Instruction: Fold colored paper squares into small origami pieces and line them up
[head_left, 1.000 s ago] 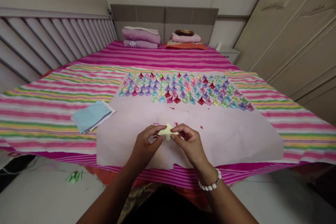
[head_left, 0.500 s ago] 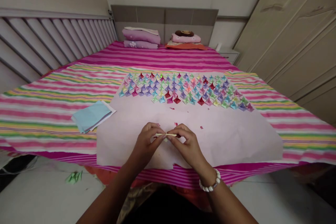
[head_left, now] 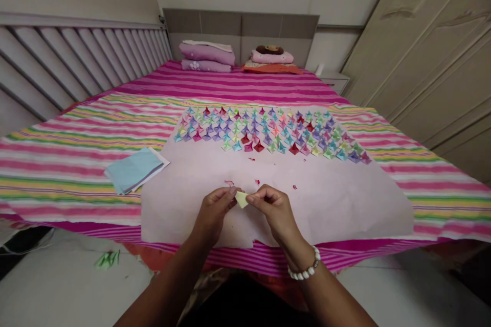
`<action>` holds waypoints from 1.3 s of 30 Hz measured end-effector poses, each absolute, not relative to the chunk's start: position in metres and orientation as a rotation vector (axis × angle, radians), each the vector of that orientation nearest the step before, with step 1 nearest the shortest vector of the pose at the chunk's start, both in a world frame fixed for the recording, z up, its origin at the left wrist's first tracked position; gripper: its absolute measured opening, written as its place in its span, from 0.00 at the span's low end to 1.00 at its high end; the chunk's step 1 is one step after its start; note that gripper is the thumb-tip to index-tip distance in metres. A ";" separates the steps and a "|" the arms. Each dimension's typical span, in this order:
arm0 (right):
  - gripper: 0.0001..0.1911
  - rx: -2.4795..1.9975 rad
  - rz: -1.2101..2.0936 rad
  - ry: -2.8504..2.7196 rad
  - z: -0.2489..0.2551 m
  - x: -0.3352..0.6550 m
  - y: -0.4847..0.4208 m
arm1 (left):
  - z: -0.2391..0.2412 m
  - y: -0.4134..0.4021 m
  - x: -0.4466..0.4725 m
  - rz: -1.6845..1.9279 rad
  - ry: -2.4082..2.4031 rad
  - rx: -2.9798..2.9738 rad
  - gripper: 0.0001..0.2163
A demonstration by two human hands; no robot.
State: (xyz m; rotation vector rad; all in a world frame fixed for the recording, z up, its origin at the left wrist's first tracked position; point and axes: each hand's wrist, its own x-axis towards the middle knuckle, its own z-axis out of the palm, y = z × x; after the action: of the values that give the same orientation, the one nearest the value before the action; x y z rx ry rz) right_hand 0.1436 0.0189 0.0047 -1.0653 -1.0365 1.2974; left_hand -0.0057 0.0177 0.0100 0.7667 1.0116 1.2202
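Note:
A small pale yellow folded paper [head_left: 242,200] is held above the front of a large white sheet [head_left: 345,204]. My left hand [head_left: 215,210] pinches its left side between thumb and fingers. On its right side, my right hand [head_left: 274,209] grips it the same way; a white bead bracelet [head_left: 306,272] circles that wrist. Beyond my hands, rows of small folded paper shapes [head_left: 259,146] in many colours cover the far part of the sheet. Between them and my hands lie red paper scraps [head_left: 257,182].
A stack of coloured paper [head_left: 132,168] lies left of the sheet on the striped bedspread [head_left: 69,163]. Folded bedding [head_left: 207,56] rests by the headboard [head_left: 218,25]. Crumpled green paper [head_left: 108,259] is on the floor, lower left. A slatted rail [head_left: 76,56] borders the left side.
The yellow paper has turned from edge-on to showing its flat, pointed face. My fingers have shifted along its sides, and the red scraps behind my left hand show more.

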 end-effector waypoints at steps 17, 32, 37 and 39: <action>0.14 -0.888 1.596 -0.932 0.009 0.142 0.017 | 0.012 0.017 -0.006 1.123 0.941 0.738 0.14; 0.08 -0.975 1.547 -0.995 0.009 0.141 0.018 | 0.006 0.021 -0.007 1.166 1.103 0.859 0.12; 0.03 -1.053 1.385 -1.169 0.005 0.137 0.019 | 0.007 0.018 -0.003 1.209 1.188 1.071 0.09; 0.03 -1.079 1.305 -1.199 0.003 0.136 0.019 | 0.009 0.015 -0.001 1.206 1.192 1.196 0.08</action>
State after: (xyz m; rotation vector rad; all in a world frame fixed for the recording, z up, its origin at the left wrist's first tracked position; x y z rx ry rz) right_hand 0.1356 0.0191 0.0035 -1.0795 -1.1987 1.3055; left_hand -0.0008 0.0146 0.0088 1.1964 1.1917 1.2062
